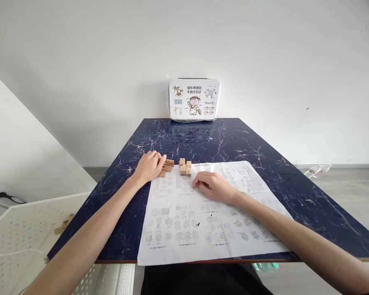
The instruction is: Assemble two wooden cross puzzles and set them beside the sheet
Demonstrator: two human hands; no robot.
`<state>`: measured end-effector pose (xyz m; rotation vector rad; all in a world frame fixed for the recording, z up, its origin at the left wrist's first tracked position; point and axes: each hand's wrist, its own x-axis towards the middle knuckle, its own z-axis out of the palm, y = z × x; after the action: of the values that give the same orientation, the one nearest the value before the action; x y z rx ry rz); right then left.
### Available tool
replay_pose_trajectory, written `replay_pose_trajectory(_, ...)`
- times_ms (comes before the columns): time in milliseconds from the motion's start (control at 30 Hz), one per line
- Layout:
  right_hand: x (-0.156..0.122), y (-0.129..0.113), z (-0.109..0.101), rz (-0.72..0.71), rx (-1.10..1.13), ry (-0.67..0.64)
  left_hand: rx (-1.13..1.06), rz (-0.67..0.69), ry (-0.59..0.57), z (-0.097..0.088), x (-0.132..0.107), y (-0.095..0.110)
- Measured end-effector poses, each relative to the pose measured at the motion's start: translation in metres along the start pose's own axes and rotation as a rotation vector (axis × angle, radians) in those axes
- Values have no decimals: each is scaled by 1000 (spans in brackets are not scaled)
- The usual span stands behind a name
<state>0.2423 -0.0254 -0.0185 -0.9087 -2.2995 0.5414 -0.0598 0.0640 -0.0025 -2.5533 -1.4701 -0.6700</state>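
My left hand lies over a small pile of flat wooden pieces at the top left corner of a printed instruction sheet, its fingers closed loosely over them. A small assembled cluster of light wooden blocks stands just right of that pile, free of both hands. My right hand rests on the sheet just below and right of the blocks, fingers curled under with nothing visible in them.
The dark blue marble table reaches back to a white wall. A white printed box stands at its far edge. A white perforated bin sits low on the left. A plastic bottle lies on the floor.
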Motion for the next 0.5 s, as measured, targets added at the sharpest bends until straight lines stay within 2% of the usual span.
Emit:
replay_pose_trajectory(200, 0, 0, 0, 3, -3, -3, 38, 46, 34, -3, 0, 6)
replay_pose_trajectory(500, 1, -3, -1, 12, -8, -5, 100, 48, 17, -4, -1, 8)
